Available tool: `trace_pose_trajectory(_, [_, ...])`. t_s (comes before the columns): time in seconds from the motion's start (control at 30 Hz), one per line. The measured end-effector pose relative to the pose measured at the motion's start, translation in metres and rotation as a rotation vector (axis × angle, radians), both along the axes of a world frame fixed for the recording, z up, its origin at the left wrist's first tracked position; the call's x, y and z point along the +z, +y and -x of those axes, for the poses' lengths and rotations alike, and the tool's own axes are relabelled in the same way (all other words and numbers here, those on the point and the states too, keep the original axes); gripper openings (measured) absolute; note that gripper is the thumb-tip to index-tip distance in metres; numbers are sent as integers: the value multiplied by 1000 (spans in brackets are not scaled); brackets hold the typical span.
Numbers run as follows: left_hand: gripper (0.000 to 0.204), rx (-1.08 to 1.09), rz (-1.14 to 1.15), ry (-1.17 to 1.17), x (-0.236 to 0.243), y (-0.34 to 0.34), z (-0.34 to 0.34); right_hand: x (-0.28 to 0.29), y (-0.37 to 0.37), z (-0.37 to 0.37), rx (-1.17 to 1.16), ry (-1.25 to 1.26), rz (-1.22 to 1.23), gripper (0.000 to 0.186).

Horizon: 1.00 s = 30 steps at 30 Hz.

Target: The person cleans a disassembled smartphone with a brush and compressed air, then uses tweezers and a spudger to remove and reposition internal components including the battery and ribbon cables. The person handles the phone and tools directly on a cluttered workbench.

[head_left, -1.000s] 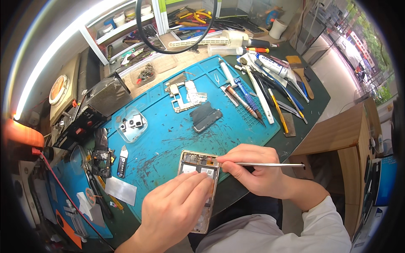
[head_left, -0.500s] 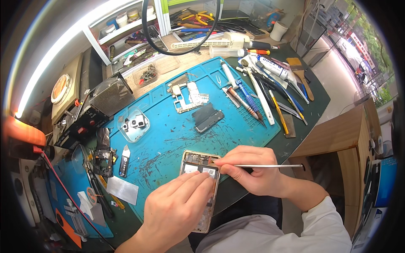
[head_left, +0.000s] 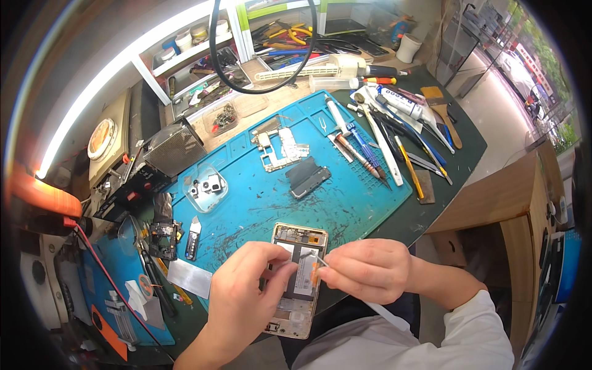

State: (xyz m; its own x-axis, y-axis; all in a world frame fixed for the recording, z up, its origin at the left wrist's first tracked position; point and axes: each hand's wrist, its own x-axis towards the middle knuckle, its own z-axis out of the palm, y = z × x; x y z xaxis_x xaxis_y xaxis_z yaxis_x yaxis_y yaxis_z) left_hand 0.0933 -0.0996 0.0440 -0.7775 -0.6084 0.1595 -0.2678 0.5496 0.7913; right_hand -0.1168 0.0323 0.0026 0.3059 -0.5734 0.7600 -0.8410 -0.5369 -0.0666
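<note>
An opened phone [head_left: 300,312] with a pale gold frame lies at the near edge of the mat, its dark battery and inner boards bare. In my right hand [head_left: 369,271] is a slim silver metal tool [head_left: 385,313], its thin tip over the phone's right side and its wide end slanting down right. A small orange strip [head_left: 315,271] shows beside those fingertips; whether they grip it is unclear. My left hand [head_left: 242,290] is over the phone's left side, thumb and fingers curled into a loose pinch. Anything between them is too small to make out.
On the blue mat [head_left: 246,228] are a metal board frame [head_left: 280,148], a dark phone part [head_left: 308,179], a clear tray of small parts [head_left: 206,187] and a utility knife [head_left: 193,238]. Pens, brushes and tools [head_left: 394,135] crowd the right. A black cable loop [head_left: 213,49] hangs above.
My left hand has lifted off the battery and shifted left, its fingers curling. My right hand has moved down slightly, and the metal tool has swung from level to slanting down right.
</note>
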Motion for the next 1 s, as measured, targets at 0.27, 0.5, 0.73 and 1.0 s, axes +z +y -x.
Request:
trace_pose_trajectory(0.27, [21, 9, -107, -20, -2, 3, 3, -4, 2, -3, -2, 17, 14, 26])
trace_pose_trajectory(0.5, [16, 11, -69, 1, -5, 4, 3, -4, 2, -4, -1, 24, 9, 25])
trace_pose_trajectory(0.73, [15, 35, -50, 6, -8, 5, 3, 0, 4, -3, -12, 40, -28, 21])
trace_pose_trajectory(1.0, [14, 35, -26, 14, -8, 5, 2, -2, 4, -5, -21, -14, -41, 23])
